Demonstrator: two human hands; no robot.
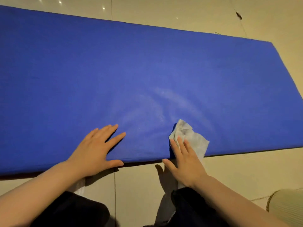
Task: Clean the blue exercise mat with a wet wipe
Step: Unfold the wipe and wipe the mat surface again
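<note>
Mat: the blue exercise mat (147, 71) lies flat on the floor in front of you, running out of view on the left; its near edge passes under both of your palms.
Wipe: the crumpled pale wet wipe (191, 136) sits on the mat at its near edge, directly under and just beyond your right fingertips; one corner sticks out past them, another part spreads to their right.
Right hand: your right hand (183, 163) lies flat on the wipe, fingers straight and close together, pressing it to the mat rather than gripping it; the thumb points left along the mat's edge, and the heel of the hand is off the mat, over the floor.
Left hand: your left hand (95, 148) rests palm-down on the bare mat, fingers straight and slightly spread, holding nothing; the thumb lies along the near edge. It is well to the left of the wipe.
Streaks: pale curved wet marks (164, 102) arc over the mat just beyond both sets of fingertips.
Floor: beige glossy tiles (246, 174) surround the mat.
Behind your wrists: your dark-clothed knees (73, 210) show below.
</note>
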